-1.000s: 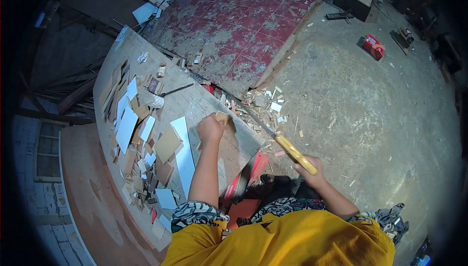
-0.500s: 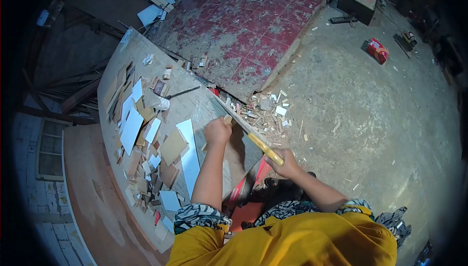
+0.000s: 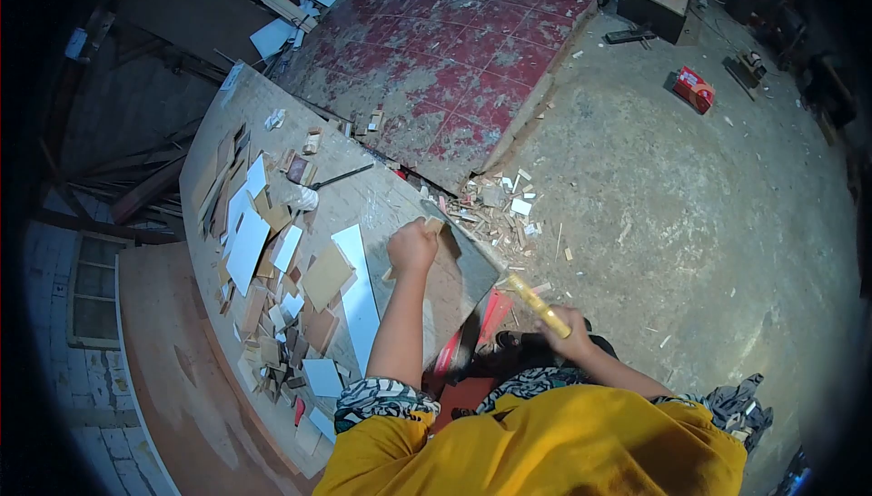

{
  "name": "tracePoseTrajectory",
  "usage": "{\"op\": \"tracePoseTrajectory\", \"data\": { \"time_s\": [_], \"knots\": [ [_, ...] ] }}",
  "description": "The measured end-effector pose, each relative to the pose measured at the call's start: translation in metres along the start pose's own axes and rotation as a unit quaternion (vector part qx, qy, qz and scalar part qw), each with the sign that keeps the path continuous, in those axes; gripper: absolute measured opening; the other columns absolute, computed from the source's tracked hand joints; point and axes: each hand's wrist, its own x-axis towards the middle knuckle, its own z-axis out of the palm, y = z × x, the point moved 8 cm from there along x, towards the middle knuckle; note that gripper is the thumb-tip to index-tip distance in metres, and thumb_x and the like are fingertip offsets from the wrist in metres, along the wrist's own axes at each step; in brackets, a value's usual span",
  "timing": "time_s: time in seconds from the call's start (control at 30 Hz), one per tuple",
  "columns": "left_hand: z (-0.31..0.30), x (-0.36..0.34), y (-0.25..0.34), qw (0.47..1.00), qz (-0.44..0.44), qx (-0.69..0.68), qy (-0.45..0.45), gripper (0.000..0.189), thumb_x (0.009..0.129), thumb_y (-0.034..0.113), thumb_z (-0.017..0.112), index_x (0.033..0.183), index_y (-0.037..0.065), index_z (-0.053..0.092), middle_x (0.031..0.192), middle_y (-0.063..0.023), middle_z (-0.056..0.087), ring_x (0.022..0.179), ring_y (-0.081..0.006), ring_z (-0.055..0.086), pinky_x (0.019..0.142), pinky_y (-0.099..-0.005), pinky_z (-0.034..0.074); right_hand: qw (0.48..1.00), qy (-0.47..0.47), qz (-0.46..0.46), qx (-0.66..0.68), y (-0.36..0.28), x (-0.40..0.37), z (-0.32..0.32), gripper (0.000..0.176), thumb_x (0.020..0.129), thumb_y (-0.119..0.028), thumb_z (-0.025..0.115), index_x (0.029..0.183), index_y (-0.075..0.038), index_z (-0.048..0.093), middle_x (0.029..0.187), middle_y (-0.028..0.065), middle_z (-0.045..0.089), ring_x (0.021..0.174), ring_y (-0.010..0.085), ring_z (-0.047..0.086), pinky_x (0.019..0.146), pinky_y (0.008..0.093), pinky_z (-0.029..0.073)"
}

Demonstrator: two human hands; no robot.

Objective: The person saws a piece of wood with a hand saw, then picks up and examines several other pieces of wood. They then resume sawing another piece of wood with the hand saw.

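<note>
My right hand is wrapped round the yellow handle of a hand saw. Its thin blade runs up and left along the edge of the wooden worktable, with the tip beside my left hand. A small piece of wood is gripped in my left hand, and its end sticks out past the fingers close to the blade. Left of that forearm lies a long white strip of board.
Wood and white board offcuts cover the table's left side, near a dark rod and a red-handled tool. Small scraps litter the floor past the edge. Beyond are a red tiled platform and a red packet.
My right hand has drawn the saw down and to the right, toward my body. My left hand stays on the wood, shifted slightly right in view.
</note>
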Motion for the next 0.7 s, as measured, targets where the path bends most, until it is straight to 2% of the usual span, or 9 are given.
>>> {"op": "tracePoseTrajectory", "data": {
  "time_s": [0.1,0.13,0.23,0.27,0.3,0.37,0.6,0.67,0.7],
  "knots": [
    [0.018,-0.028,0.007,1.000,-0.011,-0.004,-0.020,0.022,0.071,0.024,0.068,0.087,0.010,0.063,0.092,-0.0135,0.067,0.084,-0.0327,0.065,0.071,-0.0431,0.051,0.967,0.080,0.165,0.179,0.029,-0.012,-0.033,0.016,0.082,-0.016,0.066,0.089,-0.002,0.064,0.070,-0.0015,0.058,0.061,0.0094,0.052,0.056,0.0258,0.042],
    [0.028,-0.046,0.013,0.999,0.018,-0.015,-0.043,0.029,0.071,0.023,0.068,0.097,0.011,0.062,0.104,-0.0128,0.063,0.096,-0.0320,0.061,0.078,-0.0449,0.049,0.968,0.082,0.164,0.172,0.025,-0.012,-0.045,0.018,0.082,-0.020,0.067,0.087,-0.002,0.064,0.070,-0.0050,0.055,0.062,0.0055,0.047,0.055,0.0224,0.039],
    [0.053,-0.099,0.014,0.996,0.064,-0.042,-0.036,0.052,0.069,0.023,0.070,0.118,0.013,0.055,0.127,-0.0107,0.052,0.118,-0.0313,0.047,0.094,-0.0471,0.039,0.943,0.129,0.227,0.206,0.053,-0.035,-0.071,0.020,0.082,-0.022,0.068,0.086,-0.002,0.064,0.068,-0.0040,0.054,0.059,0.0062,0.047,0.053,0.0230,0.038],
    [0.057,-0.109,0.012,0.995,0.078,-0.057,0.000,0.066,0.067,0.024,0.073,0.129,0.014,0.050,0.136,-0.0093,0.044,0.127,-0.0313,0.038,0.102,-0.0476,0.032,0.944,0.125,0.228,0.202,0.057,-0.039,-0.080,0.020,0.082,-0.022,0.068,0.086,-0.002,0.064,0.068,-0.0040,0.054,0.059,0.0062,0.047,0.053,0.0230,0.038],
    [0.056,-0.112,0.008,0.996,0.074,-0.059,-0.001,0.066,0.067,0.024,0.073,0.129,0.014,0.050,0.136,-0.0093,0.044,0.127,-0.0313,0.038,0.102,-0.0476,0.032,0.955,0.120,0.218,0.163,0.056,-0.040,-0.089,0.021,0.082,-0.023,0.068,0.086,-0.002,0.064,0.067,-0.0037,0.053,0.059,0.0062,0.046,0.052,0.0233,0.037],
    [0.063,-0.118,0.003,0.986,0.093,-0.116,-0.077,0.083,0.065,0.033,0.077,0.138,0.016,0.040,0.145,-0.0079,0.031,0.135,-0.0302,0.027,0.105,-0.0577,0.022,0.964,0.111,0.207,0.121,0.055,-0.043,-0.097,0.022,0.082,-0.024,0.067,0.086,-0.002,0.064,0.066,-0.0035,0.053,0.058,0.0062,0.046,0.052,0.0237,0.037],
    [0.042,-0.084,-0.007,0.992,0.092,-0.024,-0.085,0.108,0.050,0.042,0.084,0.141,0.016,0.034,0.150,-0.0095,0.022,0.139,-0.0316,0.019,0.107,-0.0577,0.021,0.982,0.090,0.150,0.070,0.009,-0.020,-0.087,0.023,0.082,-0.023,0.068,0.085,-0.001,0.062,0.069,-0.0019,0.053,0.063,0.0073,0.047,0.056,0.0245,0.038],
    [0.058,-0.079,-0.007,0.977,0.099,-0.039,-0.185,0.114,0.049,0.045,0.084,0.145,0.017,0.028,0.153,-0.0121,0.014,0.140,-0.0316,0.016,0.107,-0.0573,0.020,0.984,0.061,0.131,0.103,-0.009,-0.010,-0.066,0.023,0.082,-0.022,0.068,0.085,0.000,0.062,0.071,-0.0013,0.054,0.066,0.0078,0.047,0.058,0.0250,0.038],
    [0.059,-0.076,-0.008,0.977,0.100,-0.041,-0.182,0.114,0.049,0.045,0.084,0.145,0.017,0.028,0.153,-0.0121,0.014,0.140,-0.0316,0.016,0.107,-0.0573,0.020,0.985,0.062,0.128,0.100,-0.017,-0.006,-0.055,0.023,0.082,-0.022,0.068,0.085,0.000,0.062,0.071,-0.0013,0.054,0.066,0.0078,0.047,0.058,0.0250,0.038]
  ]
}}
